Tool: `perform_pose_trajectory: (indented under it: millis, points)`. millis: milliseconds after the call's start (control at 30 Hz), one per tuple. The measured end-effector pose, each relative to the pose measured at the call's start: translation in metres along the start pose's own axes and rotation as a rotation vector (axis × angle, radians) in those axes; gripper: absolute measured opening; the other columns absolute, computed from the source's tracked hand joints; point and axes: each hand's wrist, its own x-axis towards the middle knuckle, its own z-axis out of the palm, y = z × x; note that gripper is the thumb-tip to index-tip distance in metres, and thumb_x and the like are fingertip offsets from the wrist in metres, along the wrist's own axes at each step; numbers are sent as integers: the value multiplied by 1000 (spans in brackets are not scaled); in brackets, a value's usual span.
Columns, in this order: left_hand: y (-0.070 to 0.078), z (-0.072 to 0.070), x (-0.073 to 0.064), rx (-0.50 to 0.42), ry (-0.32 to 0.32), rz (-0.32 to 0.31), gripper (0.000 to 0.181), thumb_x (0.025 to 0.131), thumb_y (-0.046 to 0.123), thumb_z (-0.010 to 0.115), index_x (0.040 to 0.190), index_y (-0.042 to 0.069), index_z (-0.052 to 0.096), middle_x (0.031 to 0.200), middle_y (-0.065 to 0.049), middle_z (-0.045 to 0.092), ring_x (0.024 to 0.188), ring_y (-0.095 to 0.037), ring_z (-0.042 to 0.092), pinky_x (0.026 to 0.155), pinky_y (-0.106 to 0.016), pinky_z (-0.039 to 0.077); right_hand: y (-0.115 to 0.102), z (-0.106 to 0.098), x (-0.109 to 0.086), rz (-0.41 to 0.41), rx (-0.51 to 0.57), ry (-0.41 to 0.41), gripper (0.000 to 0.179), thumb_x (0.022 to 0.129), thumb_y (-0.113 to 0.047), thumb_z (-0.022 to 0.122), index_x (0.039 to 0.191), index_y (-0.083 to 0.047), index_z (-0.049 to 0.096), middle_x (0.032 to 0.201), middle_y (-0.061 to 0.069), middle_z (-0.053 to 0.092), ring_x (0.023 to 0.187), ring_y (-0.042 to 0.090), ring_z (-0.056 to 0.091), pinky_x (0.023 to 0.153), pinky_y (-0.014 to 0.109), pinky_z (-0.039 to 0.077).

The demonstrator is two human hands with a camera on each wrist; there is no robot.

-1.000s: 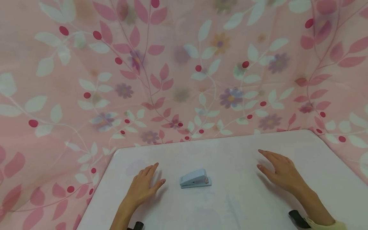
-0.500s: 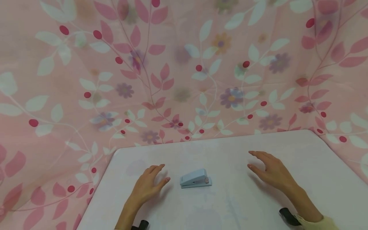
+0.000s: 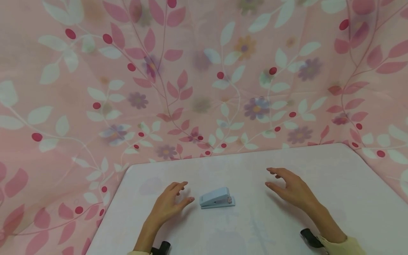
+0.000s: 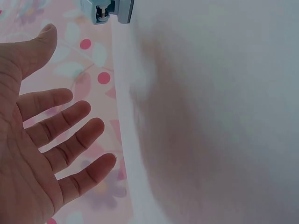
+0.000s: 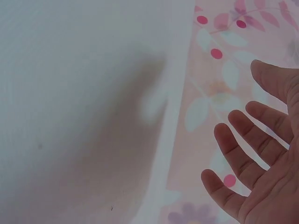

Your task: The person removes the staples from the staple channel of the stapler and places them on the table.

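Observation:
A light blue stapler [image 3: 216, 198] lies on the white table, its top arm raised at an angle over the base and its metal end to the right. My left hand [image 3: 169, 204] hovers just left of it with fingers loosely spread, holding nothing. In the left wrist view the palm and fingers [image 4: 79, 182] show bare, and part of the stapler [image 4: 107, 9] appears at the top edge. My right hand [image 3: 294, 187] hovers farther off on the stapler's right, thumb and fingers apart. Nothing touches that palm in the right wrist view, where the fingers [image 5: 238, 158] are slightly bent.
The white table [image 3: 242, 170] has rounded far corners. Behind it hangs a pink curtain [image 3: 204, 88] printed with leaves and flowers. A black strap mount [image 3: 309, 238] sits at the right wrist, and another black mount [image 3: 163, 248] at the left.
Both hands have moved inward toward the stapler, the left one rightward and the right one leftward. The stapler has stayed in place.

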Motion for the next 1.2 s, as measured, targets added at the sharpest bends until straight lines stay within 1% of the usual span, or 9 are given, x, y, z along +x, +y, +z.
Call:
perform_pose_trajectory:
  millis: [133, 233, 367, 467, 733, 833, 1000, 1133, 1200]
  points:
    - [4, 1, 3, -23, -11, 9, 69, 85, 65, 64, 136, 20, 59, 116, 2, 62, 95, -13, 57, 78, -35, 52, -3, 5, 2, 2, 7, -10, 50, 89, -36, 75, 133, -17, 60, 123, 0, 65, 104, 22, 61, 81, 50, 50]
    - [6, 3, 4, -27, -9, 18, 69, 85, 65, 65, 136, 19, 59, 115, 2, 62, 94, -12, 57, 76, -32, 52, -4, 7, 3, 2, 12, -11, 50, 88, -37, 75, 132, -17, 61, 121, -1, 65, 102, 20, 61, 78, 46, 51]
    - [8, 6, 5, -47, -5, 28, 69, 84, 64, 66, 135, 18, 59, 112, 2, 62, 92, -11, 56, 74, -29, 51, -6, 12, 4, 5, 21, -23, 49, 88, -36, 76, 132, -18, 62, 113, -3, 66, 98, 17, 60, 72, 38, 49]
    - [11, 9, 7, -74, -8, 46, 68, 85, 63, 66, 135, 18, 60, 112, 2, 62, 92, -12, 56, 74, -29, 51, -8, 17, 5, 9, 28, -38, 48, 87, -34, 77, 131, -20, 63, 108, -3, 66, 95, 15, 59, 70, 33, 48]
    - [19, 16, 10, -114, -16, 111, 67, 84, 61, 68, 135, 17, 60, 112, 0, 62, 94, -16, 58, 76, -31, 51, -15, 26, 9, 11, 52, -55, 47, 86, -33, 78, 129, -19, 64, 103, -2, 66, 92, 14, 57, 70, 33, 48]
    - [22, 18, 12, -127, -13, 142, 65, 85, 59, 69, 133, 17, 61, 112, 0, 62, 94, -16, 58, 76, -32, 52, -17, 29, 9, 5, 61, -56, 46, 86, -35, 78, 127, -19, 65, 103, -2, 66, 92, 14, 57, 70, 32, 48]
    - [25, 23, 16, -149, 15, 194, 60, 85, 55, 71, 130, 16, 64, 110, -1, 63, 94, -18, 59, 77, -35, 53, -19, 34, 10, -5, 71, -65, 45, 85, -36, 78, 126, -20, 66, 103, -3, 67, 91, 13, 58, 71, 33, 48]
    - [28, 24, 17, -188, 34, 226, 58, 84, 53, 73, 127, 15, 66, 109, -3, 64, 94, -21, 60, 78, -40, 53, -23, 38, 10, 9, 85, -85, 45, 86, -40, 77, 126, -22, 66, 101, -4, 66, 91, 12, 57, 73, 35, 50]
    - [28, 26, 18, -199, 38, 237, 58, 84, 53, 73, 126, 15, 67, 108, -3, 64, 94, -21, 59, 78, -39, 53, -25, 40, 10, 18, 92, -93, 46, 86, -41, 77, 126, -22, 66, 100, -5, 66, 90, 12, 56, 73, 36, 50]
